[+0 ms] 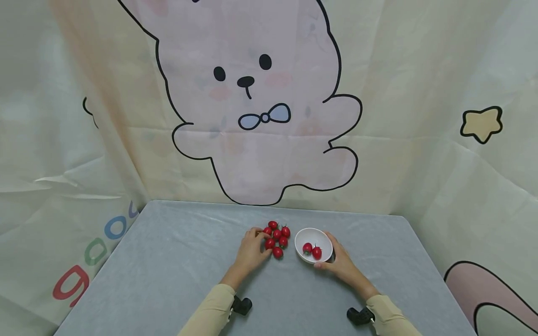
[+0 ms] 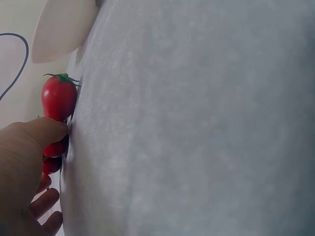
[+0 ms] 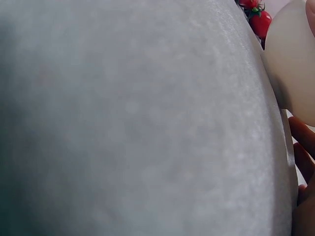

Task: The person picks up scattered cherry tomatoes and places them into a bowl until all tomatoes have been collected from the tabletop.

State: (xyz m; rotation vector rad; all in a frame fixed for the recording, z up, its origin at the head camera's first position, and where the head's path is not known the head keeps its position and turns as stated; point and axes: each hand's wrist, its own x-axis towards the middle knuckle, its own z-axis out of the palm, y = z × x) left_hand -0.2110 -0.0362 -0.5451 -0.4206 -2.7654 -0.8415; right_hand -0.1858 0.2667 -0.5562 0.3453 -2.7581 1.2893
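At the left, one pale sleeve leads past a black wrist device to the left hand. Its grip seems to pinch one tomato at the pile's left edge, index finger on the far side and thumb on the near; coming in from the outer side probably suits a fruit crowded by its neighbours. How firmly it pinches, I cannot tell.

Counting that one, seven tomatoes can be made out in the pile, bunched on the grey surface, perhaps so that all lie within easy reach.

Just right of them, near but apart, is one white bowl with two tomatoes inside, making nine in view.

The right hand has its grip curled round the bowl's right side, thumb by the near rim and fingers behind, likely to steady it while leaving its mouth uncovered.

Farther right come a second black wrist device and a second pale sleeve.
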